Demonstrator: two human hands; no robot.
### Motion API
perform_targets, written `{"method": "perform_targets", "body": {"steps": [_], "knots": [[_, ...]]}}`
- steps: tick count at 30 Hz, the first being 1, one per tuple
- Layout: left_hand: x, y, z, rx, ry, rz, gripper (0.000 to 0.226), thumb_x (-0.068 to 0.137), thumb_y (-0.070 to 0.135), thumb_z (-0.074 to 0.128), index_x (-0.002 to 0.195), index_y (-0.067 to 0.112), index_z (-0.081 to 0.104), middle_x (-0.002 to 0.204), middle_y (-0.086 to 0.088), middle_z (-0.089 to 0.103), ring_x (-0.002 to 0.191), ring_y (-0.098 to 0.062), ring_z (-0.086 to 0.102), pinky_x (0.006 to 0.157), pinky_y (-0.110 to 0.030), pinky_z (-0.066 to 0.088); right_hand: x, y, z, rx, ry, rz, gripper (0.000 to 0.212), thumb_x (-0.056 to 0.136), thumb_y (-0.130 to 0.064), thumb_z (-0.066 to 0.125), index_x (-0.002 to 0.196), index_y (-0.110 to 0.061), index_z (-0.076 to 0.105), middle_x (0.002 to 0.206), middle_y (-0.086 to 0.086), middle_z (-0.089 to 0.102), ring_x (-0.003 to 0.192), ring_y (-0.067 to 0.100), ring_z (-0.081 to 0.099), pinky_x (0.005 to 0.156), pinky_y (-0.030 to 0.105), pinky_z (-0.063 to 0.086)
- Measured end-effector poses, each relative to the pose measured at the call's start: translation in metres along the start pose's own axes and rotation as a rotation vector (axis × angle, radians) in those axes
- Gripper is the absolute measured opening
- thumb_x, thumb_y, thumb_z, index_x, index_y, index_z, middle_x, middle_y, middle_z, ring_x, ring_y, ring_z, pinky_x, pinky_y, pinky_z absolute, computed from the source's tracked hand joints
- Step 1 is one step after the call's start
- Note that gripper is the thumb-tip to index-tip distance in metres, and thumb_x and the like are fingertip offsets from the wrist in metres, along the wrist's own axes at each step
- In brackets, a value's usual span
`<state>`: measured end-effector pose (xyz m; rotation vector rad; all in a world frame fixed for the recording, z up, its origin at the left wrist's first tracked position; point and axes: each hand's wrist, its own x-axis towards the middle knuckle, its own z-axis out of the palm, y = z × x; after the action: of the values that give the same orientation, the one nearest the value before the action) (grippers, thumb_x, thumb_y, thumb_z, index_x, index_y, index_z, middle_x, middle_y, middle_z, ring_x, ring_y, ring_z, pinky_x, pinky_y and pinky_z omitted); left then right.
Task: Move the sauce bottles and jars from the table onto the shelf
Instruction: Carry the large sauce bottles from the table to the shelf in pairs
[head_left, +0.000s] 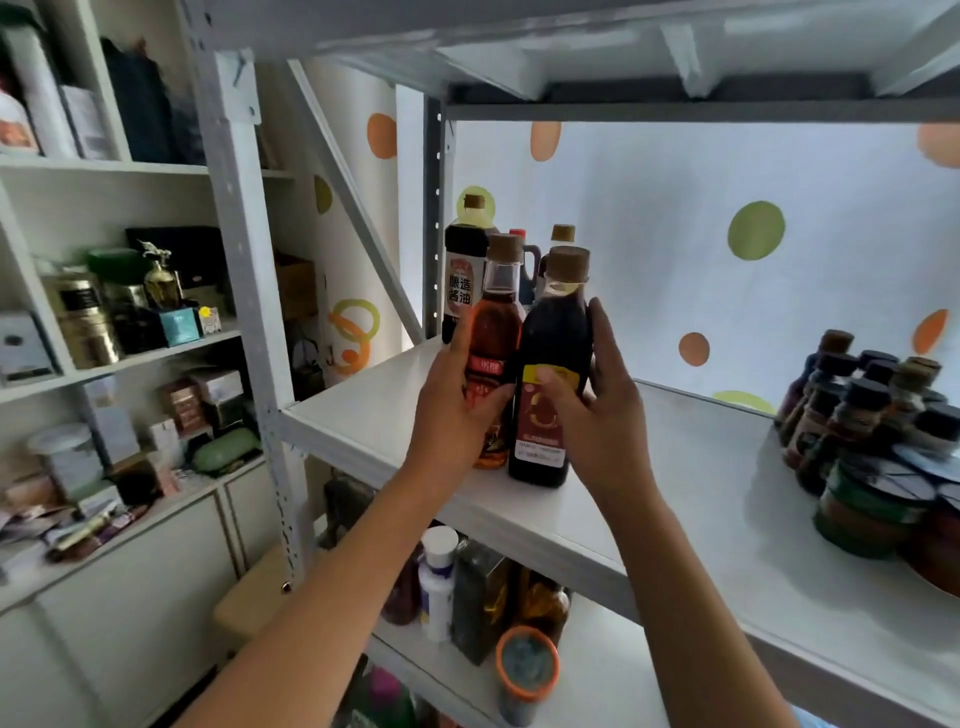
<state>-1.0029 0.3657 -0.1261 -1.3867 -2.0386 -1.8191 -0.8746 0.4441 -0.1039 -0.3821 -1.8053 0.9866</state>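
Two bottles were held upright near the front edge of the white shelf (675, 467), side by side and touching. The amber bottle (496, 332) was gripped by the left hand (457, 405), whose fingers were curled round its lower label from the left. The dark bottle (553, 364) was gripped by the right hand (597, 410), with the thumb pressed on its yellow label and the fingers wrapped behind its right side. Whether the bases rested on the shelf could not be told. More sauce bottles (467, 270) were seen just behind, at the back left corner. A cluster of small bottles and jars (872, 431) stood well apart at the shelf's right
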Motion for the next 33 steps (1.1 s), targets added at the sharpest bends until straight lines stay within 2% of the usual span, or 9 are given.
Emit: {"method": "perform_targets", "body": {"steps": [3,7,10,12,15,19,23,27,33], "knots": [[-0.009,-0.011,0.002,0.069,0.02,-0.017,0.094,0.083,0.022,0.074,0.152,0.043,0.012,0.134,0.005,0.051,0.124,-0.011,0.051,0.103,-0.043,0.048,-0.022,0.019,-0.003,-0.093,-0.054,0.06,0.093,0.091,-0.002,0.063,0.152,-0.049,0.01,0.119,-0.023,0.057,0.099,-0.014,0.06,0.076,0.01,0.051],[-0.016,-0.021,0.007,0.055,0.092,-0.089,0.077,0.078,0.025,0.08,0.143,0.032,0.038,0.132,0.008,0.055,0.123,-0.012,0.053,0.101,-0.044,0.049,-0.03,0.031,0.0,-0.122,-0.015,0.136,0.088,0.088,0.002,0.064,0.154,-0.037,0.021,0.127,-0.015,0.057,0.111,-0.006,0.055,0.087,0.01,0.049],[-0.015,-0.022,0.009,0.114,0.103,-0.101,0.07,0.078,0.027,0.08,0.138,0.025,0.044,0.131,0.004,0.056,0.122,-0.015,0.054,0.103,-0.042,0.048,-0.02,0.034,0.0,-0.184,-0.037,0.161,0.084,0.087,-0.001,0.067,0.154,-0.032,0.026,0.127,-0.015,0.058,0.114,-0.003,0.053,0.077,0.002,0.046],[-0.009,-0.027,0.006,0.123,0.104,-0.092,0.07,0.077,0.028,0.081,0.137,0.023,0.045,0.13,0.003,0.055,0.121,-0.016,0.054,0.103,-0.043,0.048,-0.01,0.037,0.003,-0.213,-0.047,0.162,0.082,0.086,-0.002,0.069,0.152,-0.03,0.03,0.13,-0.012,0.06,0.117,0.001,0.055,0.078,0.005,0.048],[0.004,-0.038,0.001,0.095,0.092,-0.089,0.066,0.076,0.027,0.081,0.133,0.023,0.047,0.127,0.003,0.057,0.119,-0.016,0.055,0.101,-0.043,0.049,0.002,0.041,0.012,-0.19,-0.061,0.159,0.08,0.084,0.002,0.069,0.15,-0.028,0.034,0.129,-0.006,0.062,0.121,0.008,0.057,0.088,0.021,0.055],[0.038,-0.063,-0.007,0.1,0.1,-0.078,0.062,0.076,0.025,0.081,0.129,0.021,0.049,0.124,0.002,0.059,0.117,-0.017,0.057,0.1,-0.043,0.05,0.032,0.052,0.04,-0.18,-0.07,0.166,0.078,0.084,0.002,0.069,0.149,-0.024,0.034,0.126,-0.006,0.061,0.118,0.01,0.058,0.095,0.035,0.055],[0.076,-0.095,-0.01,0.141,0.125,-0.099,0.06,0.078,0.023,0.08,0.129,0.016,0.05,0.122,-0.003,0.06,0.116,-0.021,0.057,0.099,-0.042,0.049,0.066,0.065,0.073,-0.169,-0.095,0.178,0.077,0.085,0.003,0.068,0.148,-0.022,0.032,0.133,0.003,0.058,0.124,0.015,0.055,0.1,0.034,0.051],[0.115,-0.122,-0.007,0.154,0.137,-0.12,0.059,0.081,0.021,0.077,0.132,0.016,0.048,0.125,-0.004,0.058,0.119,-0.022,0.056,0.1,-0.036,0.047,0.101,0.083,0.104,-0.168,-0.089,0.19,0.076,0.085,0.004,0.067,0.147,-0.022,0.032,0.132,0.001,0.059,0.124,0.015,0.055,0.1,0.032,0.05],[0.16,-0.149,0.0,0.198,0.109,-0.121,0.055,0.082,0.015,0.075,0.129,0.01,0.048,0.123,-0.008,0.054,0.117,-0.024,0.054,0.092,-0.026,0.04,0.139,0.118,0.138,-0.229,0.003,0.207,0.057,0.083,0.004,0.066,0.132,-0.021,0.048,0.12,-0.002,0.065,0.115,0.016,0.061,0.095,0.036,0.054]]}}
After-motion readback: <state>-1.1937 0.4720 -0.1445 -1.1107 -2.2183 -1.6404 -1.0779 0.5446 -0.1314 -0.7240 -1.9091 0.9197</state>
